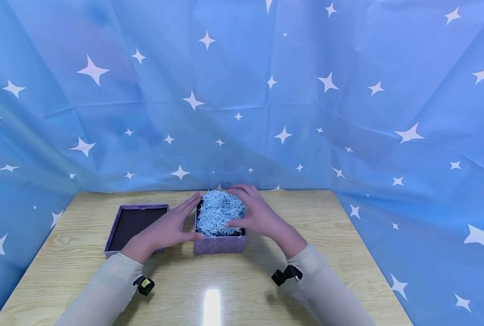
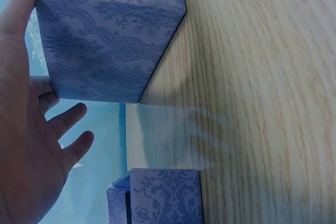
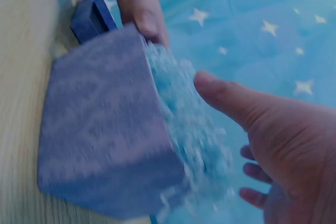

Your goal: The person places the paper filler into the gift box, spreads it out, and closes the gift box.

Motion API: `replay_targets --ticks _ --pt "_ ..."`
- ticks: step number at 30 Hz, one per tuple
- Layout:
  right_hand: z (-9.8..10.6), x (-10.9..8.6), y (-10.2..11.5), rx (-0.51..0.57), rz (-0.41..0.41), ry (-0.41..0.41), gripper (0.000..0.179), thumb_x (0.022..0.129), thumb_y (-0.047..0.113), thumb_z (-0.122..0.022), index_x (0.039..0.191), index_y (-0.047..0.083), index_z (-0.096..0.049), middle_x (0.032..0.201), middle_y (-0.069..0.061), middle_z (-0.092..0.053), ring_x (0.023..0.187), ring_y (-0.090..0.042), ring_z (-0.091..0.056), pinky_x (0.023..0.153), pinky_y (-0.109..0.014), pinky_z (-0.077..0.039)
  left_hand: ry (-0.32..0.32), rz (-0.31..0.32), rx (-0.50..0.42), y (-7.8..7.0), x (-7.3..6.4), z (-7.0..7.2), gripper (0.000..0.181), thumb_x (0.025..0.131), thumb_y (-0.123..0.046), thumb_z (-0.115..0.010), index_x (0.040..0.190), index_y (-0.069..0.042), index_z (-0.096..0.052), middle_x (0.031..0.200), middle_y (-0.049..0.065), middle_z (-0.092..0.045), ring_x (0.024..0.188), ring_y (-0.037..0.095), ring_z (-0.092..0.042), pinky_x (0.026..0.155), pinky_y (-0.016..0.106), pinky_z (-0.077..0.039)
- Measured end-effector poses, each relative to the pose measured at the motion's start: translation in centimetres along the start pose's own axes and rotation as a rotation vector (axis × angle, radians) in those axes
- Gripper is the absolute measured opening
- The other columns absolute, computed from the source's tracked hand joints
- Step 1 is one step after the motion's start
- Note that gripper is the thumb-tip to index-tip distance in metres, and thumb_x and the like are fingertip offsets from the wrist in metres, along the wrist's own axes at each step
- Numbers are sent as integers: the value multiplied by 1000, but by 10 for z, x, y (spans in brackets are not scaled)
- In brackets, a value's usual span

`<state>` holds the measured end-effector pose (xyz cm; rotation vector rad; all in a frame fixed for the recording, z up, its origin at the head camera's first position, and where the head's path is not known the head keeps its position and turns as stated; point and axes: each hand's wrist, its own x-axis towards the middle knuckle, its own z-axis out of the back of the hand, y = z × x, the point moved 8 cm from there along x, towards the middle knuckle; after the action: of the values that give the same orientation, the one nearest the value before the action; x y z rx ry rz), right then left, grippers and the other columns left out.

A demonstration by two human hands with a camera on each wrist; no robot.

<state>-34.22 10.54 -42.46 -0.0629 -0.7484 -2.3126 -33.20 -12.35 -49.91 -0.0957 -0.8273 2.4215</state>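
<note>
A purple patterned box (image 1: pixel 220 246) stands on the table, heaped with light-blue shredded paper (image 1: pixel 217 215) that rises above its rim. My left hand (image 1: pixel 168 230) is at the box's left side, thumb and fingers spread along the rim. In the left wrist view, the thumb of the left hand (image 2: pixel 31 114) meets the box's top edge. Over the right part of the shreds reaches my right hand (image 1: pixel 256 213), its fingers spread around the heap. In the right wrist view, the right hand's thumb (image 3: pixel 226 95) is extended beside the shredded paper; whether its fingertips touch the shreds is hard to tell.
A shallow purple lid (image 1: pixel 108 231) with a dark inside lies left of the box, partly behind the left hand and wrist. The wooden table (image 1: pixel 323 271) ends at a blue star-patterned cloth (image 1: pixel 242 149) behind and on both sides.
</note>
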Motion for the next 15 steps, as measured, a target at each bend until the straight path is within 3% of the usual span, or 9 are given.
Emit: replay_targets --ticks 5,8,11,15 --pt "-1 -13 -27 125 -126 38 122 81 41 -102 177 26 -29 182 -11 -18 165 -41 -24 122 -68 -39 5 2 -14 -3 -1 1 119 94 -75 -75 180 -27 -9 185 -9 0 163 42 -30 125 79 -22" --pt "-8 -17 -38 171 -149 55 128 80 42 -102 179 27 -22 184 -11 -13 167 -42 -17 125 -69 -34 5 -1 -16 -4 -1 1 118 94 -74 -75 180 -27 -9 185 -9 0 164 42 -29 125 79 -22" --pt "-16 -16 -45 165 -115 48 121 83 39 -100 178 21 -27 180 -16 -23 165 -41 -23 125 -68 -34 2 -3 -12 -3 -1 1 117 95 -73 -75 180 -26 -9 186 -8 0 164 42 -29 125 79 -22" --pt "-21 -11 -46 118 -53 -1 95 89 24 -95 169 13 -46 166 -16 -47 154 -39 -41 122 -62 -42 3 -3 -12 -3 -1 2 117 95 -73 -75 180 -26 -10 185 -8 0 164 42 -28 124 79 -22"
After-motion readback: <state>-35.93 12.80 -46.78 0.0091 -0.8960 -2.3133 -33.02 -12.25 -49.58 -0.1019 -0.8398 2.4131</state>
